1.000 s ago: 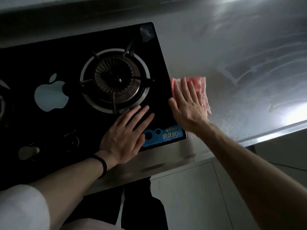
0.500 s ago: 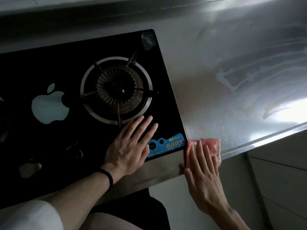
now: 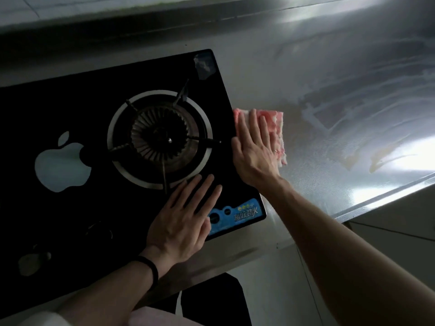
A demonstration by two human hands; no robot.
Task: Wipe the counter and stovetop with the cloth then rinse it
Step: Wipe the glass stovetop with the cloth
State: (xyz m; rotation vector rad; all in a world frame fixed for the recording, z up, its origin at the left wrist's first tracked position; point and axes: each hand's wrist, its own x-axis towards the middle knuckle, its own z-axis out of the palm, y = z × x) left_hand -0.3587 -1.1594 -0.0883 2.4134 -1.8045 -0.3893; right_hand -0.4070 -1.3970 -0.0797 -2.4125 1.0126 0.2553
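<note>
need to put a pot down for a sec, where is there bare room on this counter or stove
The steel counter is bare right of the pink cloth, out to its front edge, and behind the black glass stovetop. It is crowded around the round gas burner: the left hand lies flat just in front of it, and the right hand presses the cloth beside the stovetop's right edge.

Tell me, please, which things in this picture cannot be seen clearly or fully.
- cloth: head view, its middle is covered by the right hand.
- stovetop: left side is cut off by the frame edge.
- knob: too dark to make out.
- blue label: partly under the left hand; its print is too small.
</note>
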